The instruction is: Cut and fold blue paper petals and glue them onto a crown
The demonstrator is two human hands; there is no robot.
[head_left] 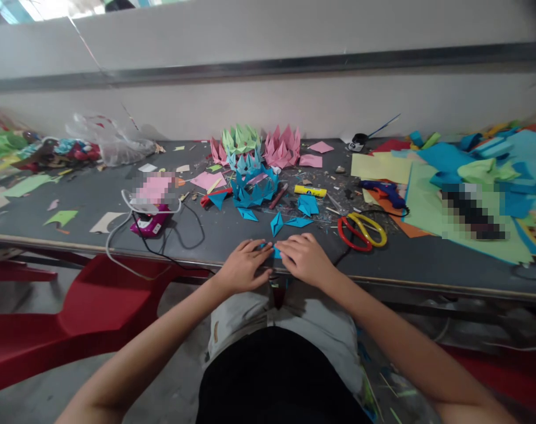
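Blue paper (pixel 277 252) lay at the table's (pixel 215 242) near edge, just below the centre of the frame, partly hidden under both hands. The left hand (pixel 246 265) and right hand (pixel 306 259) were close together, palms down, fingers over the paper; whether they pinched it or only pressed, I could not tell. Just above them lay small folded pieces (pixel 276 224), with a blue crown (pixel 254 188) beyond. Right of the crown was a yellow glue stick (pixel 310 191), and farther right a glue gun (pixel 385 193).
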